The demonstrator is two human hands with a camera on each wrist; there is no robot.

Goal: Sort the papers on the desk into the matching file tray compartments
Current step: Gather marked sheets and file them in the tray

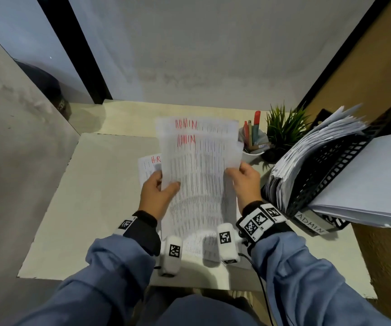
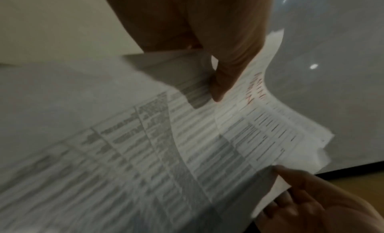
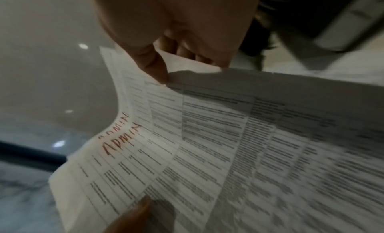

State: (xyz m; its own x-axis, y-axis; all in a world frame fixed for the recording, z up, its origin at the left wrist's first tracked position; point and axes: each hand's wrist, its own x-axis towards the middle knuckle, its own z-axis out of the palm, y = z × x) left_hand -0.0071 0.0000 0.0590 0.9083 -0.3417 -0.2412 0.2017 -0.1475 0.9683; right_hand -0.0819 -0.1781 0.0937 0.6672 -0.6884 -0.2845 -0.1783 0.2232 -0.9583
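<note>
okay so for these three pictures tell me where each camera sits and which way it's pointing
Head: worn on the head, looking forward and down at the desk; both sleeves, left hand and right hand show.
Left wrist: looks along the left hand's thumb across the ADMIN sheets; the right hand shows at lower right.
Right wrist: looks along the right hand's thumb over the same sheets; a left fingertip shows at bottom.
Shared: all three show the red ADMIN heading.

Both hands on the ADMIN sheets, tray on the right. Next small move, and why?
Probably carry the sheets right toward the ADMIN tray. Both visible headings read ADMIN in red, matching that label. The left hand and right hand each pinch a side edge, holding the sheets up off the desk, so the grip looks ready. An HR sheet lies on the desk behind them.
</note>
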